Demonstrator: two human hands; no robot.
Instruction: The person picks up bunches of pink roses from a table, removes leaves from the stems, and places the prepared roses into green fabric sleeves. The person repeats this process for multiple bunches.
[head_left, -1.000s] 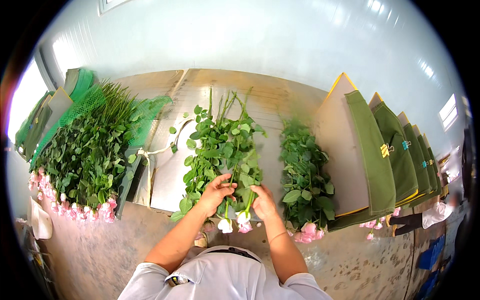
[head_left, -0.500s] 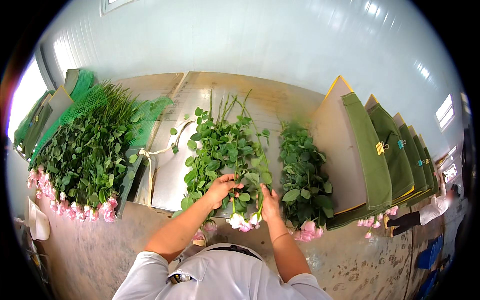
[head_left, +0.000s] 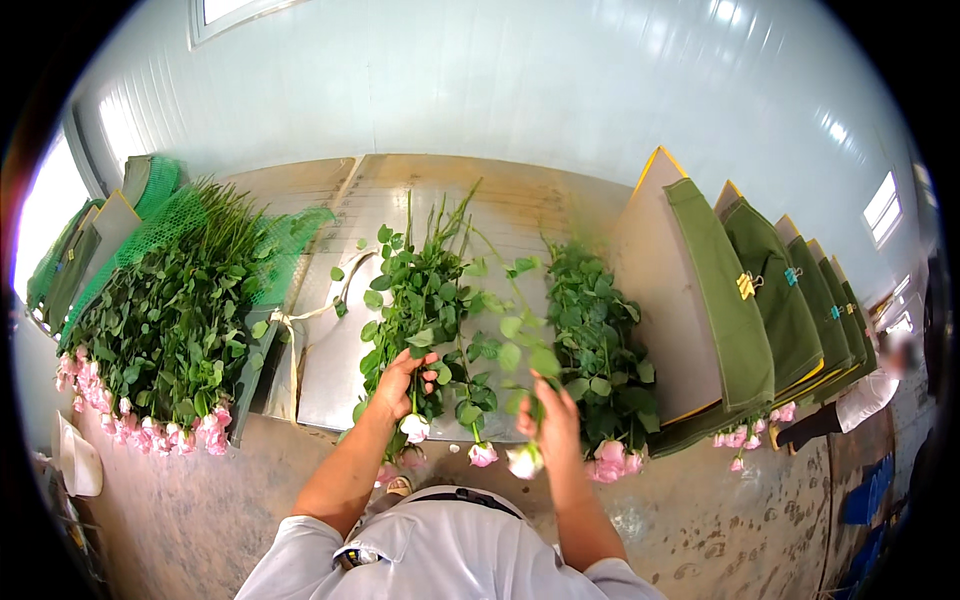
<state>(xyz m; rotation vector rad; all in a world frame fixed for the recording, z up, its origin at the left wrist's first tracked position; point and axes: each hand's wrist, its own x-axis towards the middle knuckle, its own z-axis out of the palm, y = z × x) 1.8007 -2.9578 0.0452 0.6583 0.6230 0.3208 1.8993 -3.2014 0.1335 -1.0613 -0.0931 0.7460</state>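
Observation:
My left hand (head_left: 402, 385) is closed round a rose stem, whose pale bloom (head_left: 415, 428) hangs just below the fingers. It rests over the left pile of leafy roses (head_left: 405, 290). In my right hand (head_left: 553, 420) is another rose, its whitish bloom (head_left: 525, 462) beneath the fingers and its slightly blurred leafy stem slanting up and away. Between my hands lies a single rose with a pink bloom (head_left: 483, 454), touched by neither hand. Beside my right hand is a second pile of roses (head_left: 600, 330), pink blooms hanging over the table's near edge.
At left, a big heap of pink roses (head_left: 180, 310) lies within green netting (head_left: 130, 262). A pale cloth tie (head_left: 300, 330) hangs nearby on the metal table (head_left: 335, 385). Upright boards with green cloth (head_left: 715, 300) and clips line the right. A person (head_left: 868, 395) stands far right.
My hands have moved apart, the left one leftward and the right one rightward, each with a rose. The blooms that were clustered between them are now separated, one lying in the middle.

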